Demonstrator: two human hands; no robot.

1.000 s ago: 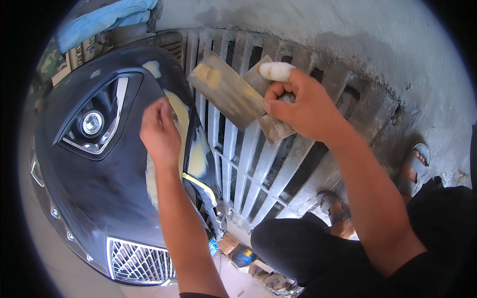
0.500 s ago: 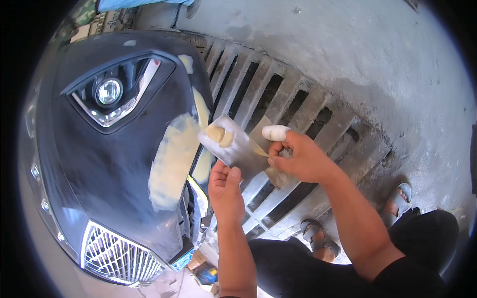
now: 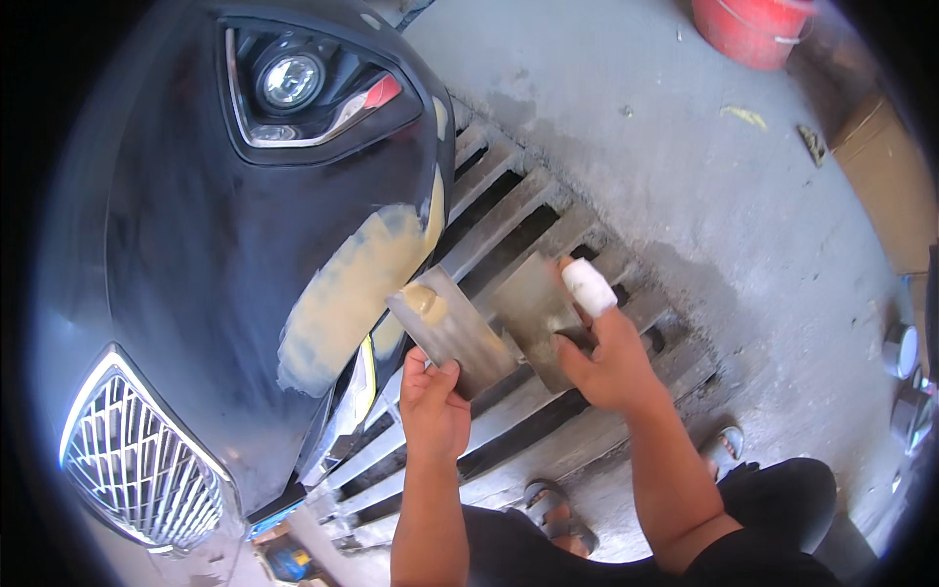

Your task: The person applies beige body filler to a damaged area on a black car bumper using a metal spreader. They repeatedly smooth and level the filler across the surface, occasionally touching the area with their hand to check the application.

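The left hand pinches a plate, putty ahead of its fingertips; the right hand clasps another plate alongside. I'd hold both level.

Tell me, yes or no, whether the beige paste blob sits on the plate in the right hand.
No, the paste blob sits on the plate in the left hand.

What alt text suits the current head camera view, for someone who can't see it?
A person's left hand holds a metal plate bearing tan paste, and the right hand holds a second plate beside it. To their left is a dark car front with a smeared tan patch; below lies a slatted floor grate.
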